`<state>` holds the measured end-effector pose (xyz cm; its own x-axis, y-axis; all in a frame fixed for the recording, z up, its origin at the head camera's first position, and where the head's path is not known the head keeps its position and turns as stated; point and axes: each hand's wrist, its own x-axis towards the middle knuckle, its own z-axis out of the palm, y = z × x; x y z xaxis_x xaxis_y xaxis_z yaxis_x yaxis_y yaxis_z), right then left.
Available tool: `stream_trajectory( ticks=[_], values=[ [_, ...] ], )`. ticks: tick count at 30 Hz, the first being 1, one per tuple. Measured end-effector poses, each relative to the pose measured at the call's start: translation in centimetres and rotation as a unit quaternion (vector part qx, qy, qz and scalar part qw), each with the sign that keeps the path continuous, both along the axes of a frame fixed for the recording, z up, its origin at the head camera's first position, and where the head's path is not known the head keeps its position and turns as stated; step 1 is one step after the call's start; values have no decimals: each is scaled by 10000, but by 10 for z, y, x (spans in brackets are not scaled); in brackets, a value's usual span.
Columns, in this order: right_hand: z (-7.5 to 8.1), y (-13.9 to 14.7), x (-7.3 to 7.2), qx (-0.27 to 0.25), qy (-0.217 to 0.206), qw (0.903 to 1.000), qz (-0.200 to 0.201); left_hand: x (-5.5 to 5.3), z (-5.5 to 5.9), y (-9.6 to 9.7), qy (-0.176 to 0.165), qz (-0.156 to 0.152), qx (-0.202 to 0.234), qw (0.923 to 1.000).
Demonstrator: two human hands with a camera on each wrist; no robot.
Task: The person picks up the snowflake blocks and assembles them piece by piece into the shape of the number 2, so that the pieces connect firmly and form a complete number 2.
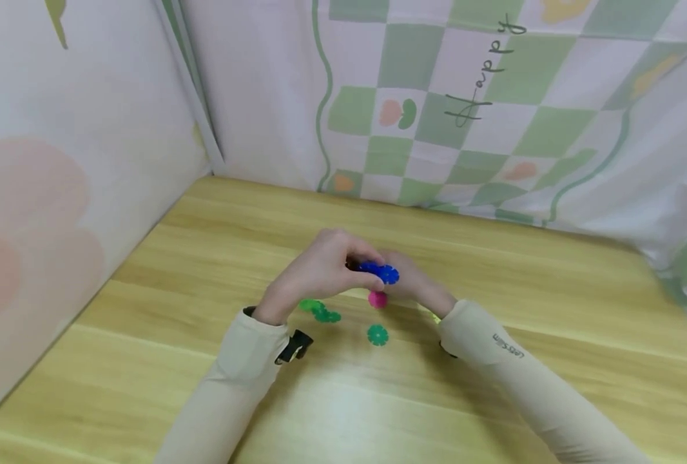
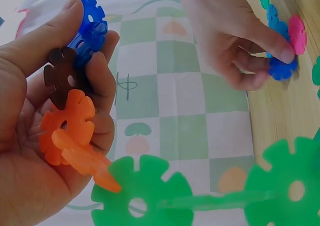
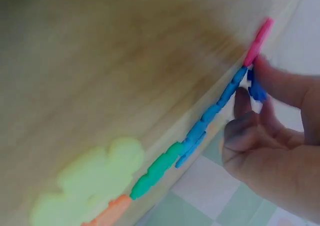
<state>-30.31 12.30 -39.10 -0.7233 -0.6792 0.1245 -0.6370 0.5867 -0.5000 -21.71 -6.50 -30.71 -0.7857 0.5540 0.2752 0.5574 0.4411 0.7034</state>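
While my left hand curls round one string of discs, my right hand works at another, and the two are close together over the table.

My left thumb and fingers are clamped on the blue discs at the string's end. Below them, the brown disc and the orange discs lie against my curled fingers and palm. A tilted orange disc meets the first of the green discs, which runs on through an edge-on green piece to another green disc.

My right thumb and a finger pinch a dark blue disc. It sits right beside the pink disc and the light blue row; whether it is slotted into either, I cannot tell. From the light blue row the second string runs on through a green stretch to an orange bit, with blurred yellow discs next to it.

On the table nearer me, a lone green disc lies flat, between my sleeves. Beyond my hands hangs a checked cloth lettered "Happy".
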Motion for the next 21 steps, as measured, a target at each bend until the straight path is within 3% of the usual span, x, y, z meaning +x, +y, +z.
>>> stream_trajectory(
  ticks=[4, 9, 15, 21],
  values=[
    [12, 13, 17, -928, -37, 9954, -255, -1, -2, 0, 2, -21, -8, 10000],
    [27, 40, 48, -2257, 27, 9730, -476, -2, -4, 2, -184, -93, -9, 9998],
    [35, 56, 67, -2744, 120, 9606, -434, -2, -5, 2, -281, 102, -62, 9995],
    [36, 64, 73, -2979, -266, 9537, -313, -2, -9, 10, -286, 40, -78, 9996]
  ],
)
